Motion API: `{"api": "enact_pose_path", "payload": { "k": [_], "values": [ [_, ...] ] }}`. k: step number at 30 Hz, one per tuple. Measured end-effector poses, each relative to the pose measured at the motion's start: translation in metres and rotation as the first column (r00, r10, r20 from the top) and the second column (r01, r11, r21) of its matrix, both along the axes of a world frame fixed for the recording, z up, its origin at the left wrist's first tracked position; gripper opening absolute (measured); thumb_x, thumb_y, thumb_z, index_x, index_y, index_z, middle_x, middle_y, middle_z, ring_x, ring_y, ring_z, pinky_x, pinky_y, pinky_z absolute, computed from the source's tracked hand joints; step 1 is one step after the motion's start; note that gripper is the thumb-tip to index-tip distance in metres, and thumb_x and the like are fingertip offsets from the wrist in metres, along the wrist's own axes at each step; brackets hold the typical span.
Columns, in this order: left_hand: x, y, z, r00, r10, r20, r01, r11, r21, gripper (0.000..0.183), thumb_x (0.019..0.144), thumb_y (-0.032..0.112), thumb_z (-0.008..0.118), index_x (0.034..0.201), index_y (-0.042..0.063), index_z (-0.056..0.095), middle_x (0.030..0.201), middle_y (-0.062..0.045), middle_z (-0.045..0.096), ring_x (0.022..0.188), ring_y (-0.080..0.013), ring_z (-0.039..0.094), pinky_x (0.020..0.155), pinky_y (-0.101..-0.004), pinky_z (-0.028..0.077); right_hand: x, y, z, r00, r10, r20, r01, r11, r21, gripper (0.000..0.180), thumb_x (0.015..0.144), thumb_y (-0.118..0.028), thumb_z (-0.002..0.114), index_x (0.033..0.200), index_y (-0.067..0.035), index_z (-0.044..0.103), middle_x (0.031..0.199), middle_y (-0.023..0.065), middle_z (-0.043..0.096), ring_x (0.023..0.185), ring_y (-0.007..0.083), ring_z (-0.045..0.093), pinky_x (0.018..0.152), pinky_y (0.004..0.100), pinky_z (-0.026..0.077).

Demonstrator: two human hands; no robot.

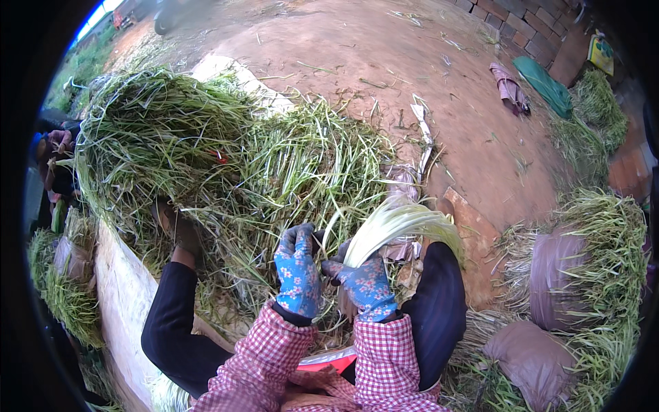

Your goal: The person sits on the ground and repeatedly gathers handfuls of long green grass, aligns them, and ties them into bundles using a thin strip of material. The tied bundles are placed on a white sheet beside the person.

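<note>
My right hand (363, 280), in a blue flowered glove with dark fingers, is closed around a bundle of pale, long-stemmed plants (396, 224) whose stalks fan out and bend to the right. Close beside it on the left, my left hand (298, 270), in a matching glove, has its fingers bent near a thin pale stalk (329, 232); whether it grips the stalk is unclear. Beyond both hands, a large heap of loose green stalks (309, 154) covers the ground between and past my feet.
Wrapped bundles of green stalks (558, 280) and a brownish plastic-covered bundle (533, 360) lie at the right. Another person's hands (61, 141) are at the far left, near more bundles. A green sack (545, 87) and a brick wall (520, 26) are at the upper right.
</note>
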State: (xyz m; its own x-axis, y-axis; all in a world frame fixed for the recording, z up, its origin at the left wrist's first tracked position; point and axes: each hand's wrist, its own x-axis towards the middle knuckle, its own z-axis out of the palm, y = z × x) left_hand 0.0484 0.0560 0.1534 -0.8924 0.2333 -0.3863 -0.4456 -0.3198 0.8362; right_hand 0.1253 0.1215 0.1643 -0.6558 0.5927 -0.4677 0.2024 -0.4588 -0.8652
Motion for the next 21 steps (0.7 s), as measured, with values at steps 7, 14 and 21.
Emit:
{"api": "enact_pose_path", "payload": {
  "k": [7,14,21],
  "values": [
    [-0.016,-0.006,-0.001,0.990,-0.103,-0.093,0.085,0.979,-0.183,0.012,0.091,0.016,0.053,0.091,0.006,0.060,0.067,0.005,0.054,0.052,-0.0024,0.041,0.047,-0.0172,0.032,-0.002,-0.002,0.006,0.993,0.109,0.055,-0.109,0.994,0.000,0.032,0.068,-0.005,0.076,0.096,0.001,0.062,0.083,0.0072,0.065,0.075,0.0173,0.060,0.070,0.0304,0.049],
    [-0.008,-0.014,0.008,0.988,-0.109,-0.106,0.100,0.991,-0.087,0.012,0.093,0.020,0.051,0.091,0.011,0.057,0.062,0.006,0.047,0.046,-0.0021,0.039,0.041,-0.0162,0.031,0.000,0.000,-0.011,0.987,-0.070,-0.146,0.047,0.987,-0.155,0.019,0.072,-0.003,0.072,0.088,-0.001,0.063,0.079,0.0052,0.064,0.068,0.0134,0.059,0.059,0.0265,0.048],
    [0.003,-0.008,0.013,0.955,-0.220,-0.197,0.208,0.975,-0.082,0.010,0.092,0.017,0.051,0.085,0.009,0.054,0.059,0.005,0.049,0.043,-0.0028,0.039,0.040,-0.0170,0.030,0.001,0.005,-0.003,0.915,-0.224,-0.337,0.173,0.970,-0.173,0.026,0.073,0.003,0.070,0.093,-0.001,0.055,0.086,0.0086,0.065,0.077,0.0154,0.062,0.066,0.0267,0.051]
  ]
}}
